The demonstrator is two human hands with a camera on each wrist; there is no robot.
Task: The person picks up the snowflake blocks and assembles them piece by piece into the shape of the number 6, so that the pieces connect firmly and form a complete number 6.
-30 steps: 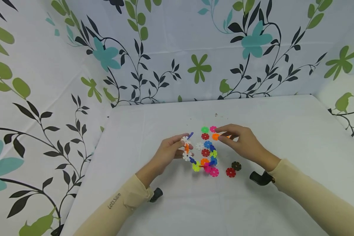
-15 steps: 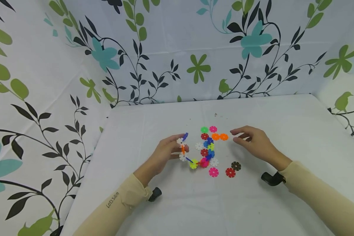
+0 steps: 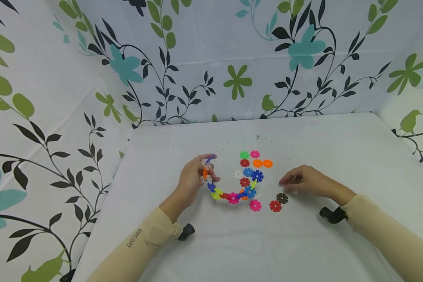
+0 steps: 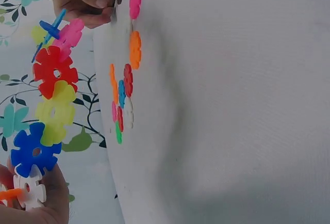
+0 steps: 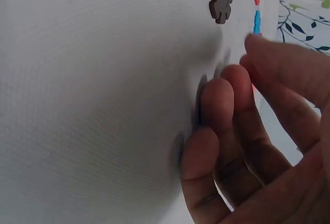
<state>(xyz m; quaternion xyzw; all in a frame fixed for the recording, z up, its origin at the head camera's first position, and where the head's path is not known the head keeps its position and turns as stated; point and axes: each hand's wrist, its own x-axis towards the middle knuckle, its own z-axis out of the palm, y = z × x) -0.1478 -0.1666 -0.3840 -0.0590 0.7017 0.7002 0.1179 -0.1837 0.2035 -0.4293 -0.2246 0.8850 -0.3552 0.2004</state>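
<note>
My left hand (image 3: 188,178) pinches one end of a curved chain of interlocking notched plastic discs (image 3: 233,198) at its white and orange pieces. In the left wrist view a blue disc (image 4: 35,150), then yellow, red and pink ones follow above the fingers. The chain's far end hangs over loose discs on the table. My right hand (image 3: 306,181) is low over the table to the right, its fingers loosely bent, holding nothing that shows. Nearest to it lie a brown disc (image 3: 282,198) and a red disc (image 3: 275,206).
Behind the chain several loose discs lie grouped, among them a green disc (image 3: 244,155), a pink disc (image 3: 255,154) and an orange disc (image 3: 268,163). Another pink disc (image 3: 255,205) is nearer me. A patterned cloth (image 3: 197,58) hangs behind the white table (image 3: 183,145).
My left hand has drawn the chain leftward, and the chain spreads wider. The right hand has moved away from the orange discs, rightward and then down toward the brown disc.
</note>
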